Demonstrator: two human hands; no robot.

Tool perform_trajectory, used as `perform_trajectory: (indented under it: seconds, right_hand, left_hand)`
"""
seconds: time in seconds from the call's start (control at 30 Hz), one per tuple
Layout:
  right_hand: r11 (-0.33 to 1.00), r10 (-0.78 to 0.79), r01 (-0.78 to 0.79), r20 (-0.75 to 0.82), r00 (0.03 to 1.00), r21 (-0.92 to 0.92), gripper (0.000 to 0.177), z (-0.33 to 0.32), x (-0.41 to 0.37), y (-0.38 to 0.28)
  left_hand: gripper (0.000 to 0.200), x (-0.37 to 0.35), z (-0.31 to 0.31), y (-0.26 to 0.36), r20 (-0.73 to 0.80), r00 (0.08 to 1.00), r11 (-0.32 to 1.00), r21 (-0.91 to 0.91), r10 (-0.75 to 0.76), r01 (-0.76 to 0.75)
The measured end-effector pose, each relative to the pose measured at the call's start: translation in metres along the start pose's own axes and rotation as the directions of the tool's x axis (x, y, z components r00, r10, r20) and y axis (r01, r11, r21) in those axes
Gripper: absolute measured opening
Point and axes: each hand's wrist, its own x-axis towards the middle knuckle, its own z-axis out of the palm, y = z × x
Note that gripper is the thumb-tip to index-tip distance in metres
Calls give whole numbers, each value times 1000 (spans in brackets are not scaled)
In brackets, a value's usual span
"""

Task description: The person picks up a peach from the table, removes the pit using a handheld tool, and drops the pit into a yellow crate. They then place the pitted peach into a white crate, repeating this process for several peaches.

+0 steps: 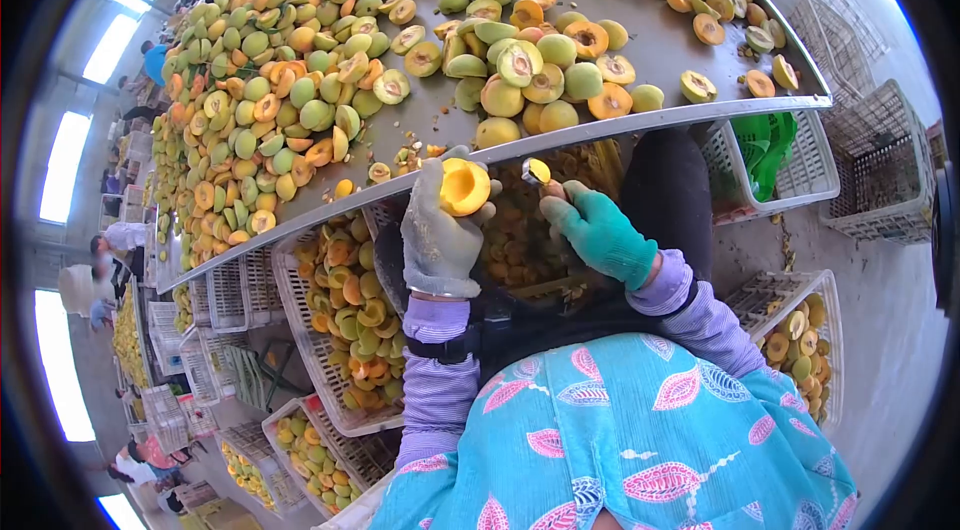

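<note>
My left hand (440, 230), in a pale grey glove, is closed round a peach half (464, 187). Its hollowed yellow cut face is turned up and shows no stone. To its right, my right hand (603, 234), in a green glove, grips a small metal scoop (536, 172) by its handle. A bit of yellow flesh sits on the scoop's tip, which is apart from the peach half. Both hands are just in front of the metal table's edge (560, 132). Nearest on the table lies a heap of halved peaches (545, 70), some with stones still in them.
A large pile of peach halves (260, 90) covers the table's left side. Below stand a crate (290, 330) of halves by my left leg and another crate (832, 350) at the right. A white crate (818, 165) holds green netting (765, 152). Other people are at the far left.
</note>
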Motion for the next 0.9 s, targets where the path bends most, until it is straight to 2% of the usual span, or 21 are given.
perform_trajectory:
  seconds: [0.03,0.07,0.1,0.13,0.23,0.3,0.37,0.43,0.47,0.53,0.57,0.6,0.63,0.67,0.7,0.73,0.77,0.8,0.83,0.87,0.9]
  right_hand:
    - [857,-303,189,-172,937,-478,24,-5,7,14]
    - [479,-610,193,-167,775,-856,18,-10,9,24]
    - [483,-605,186,-173,777,-856,18,-5,8,24]
    - [448,-619,178,-160,769,-876,18,7,8,22]
    - [364,-686,195,-120,718,-911,19,19,14,26]
    - [310,-730,223,-81,679,-924,20,19,19,30]
    - [197,-758,172,-39,651,-965,21,20,21,34]
    - [215,-712,103,-84,697,-971,21,20,24,39]
    - [227,-670,34,-130,730,-973,20,19,29,41]
    - [385,-521,-25,-239,819,-923,19,-12,35,58]
    - [527,-533,54,-281,799,-848,20,-26,38,73]
    - [523,-531,72,-258,807,-850,20,-25,29,66]
    - [540,-442,-29,-313,841,-841,21,-19,21,52]
    - [548,-356,-130,-371,858,-827,23,-15,20,42]
    - [549,-370,-115,-363,855,-828,23,-14,23,41]
    - [583,-367,-68,-338,867,-809,25,-15,23,42]
    - [614,-362,-27,-312,878,-789,26,-15,23,42]
    - [606,-373,-23,-310,875,-795,26,-14,23,39]
    - [664,-326,-2,-292,899,-747,26,-14,23,34]
    - [721,-280,16,-271,921,-693,26,-14,25,31]
    - [730,-282,13,-284,917,-683,25,-15,27,30]
  left_hand:
    - [32,-1,-4,-2,30,1000,1000,17,2,-2]
    - [35,-3,-6,-5,56,998,1000,31,3,-4]
    - [37,-8,-2,-6,44,999,992,122,31,-36]
    - [37,-9,-4,-11,43,999,992,123,21,-26]
    - [35,-12,-3,-17,99,964,795,548,246,-259]
    - [34,-17,2,-12,118,957,766,578,263,-282]
    - [33,-24,7,-10,130,950,737,605,283,-302]
    - [32,-34,15,-8,-60,989,883,461,137,-94]
    - [32,-45,17,1,-63,987,881,463,145,-100]
    - [29,-79,6,23,-141,953,907,371,268,-200]
    - [32,-85,-14,38,-150,938,808,560,313,-180]
    - [36,-93,-44,58,-164,921,677,725,352,-129]
    - [37,-87,-97,64,48,899,150,981,434,-125]
    - [38,-71,-143,69,269,883,-429,899,385,-87]
    - [40,-56,-150,81,313,877,-480,870,366,-110]
    - [38,-35,-130,92,161,910,-159,981,383,-106]
    - [36,-7,-104,103,11,939,184,980,342,-78]
    - [34,26,-84,109,23,924,120,990,382,-74]
    - [34,62,-65,118,41,907,53,996,420,-69]
    - [34,110,-61,117,56,887,-115,993,458,-3]
    - [39,150,-44,116,-80,884,-142,976,461,162]
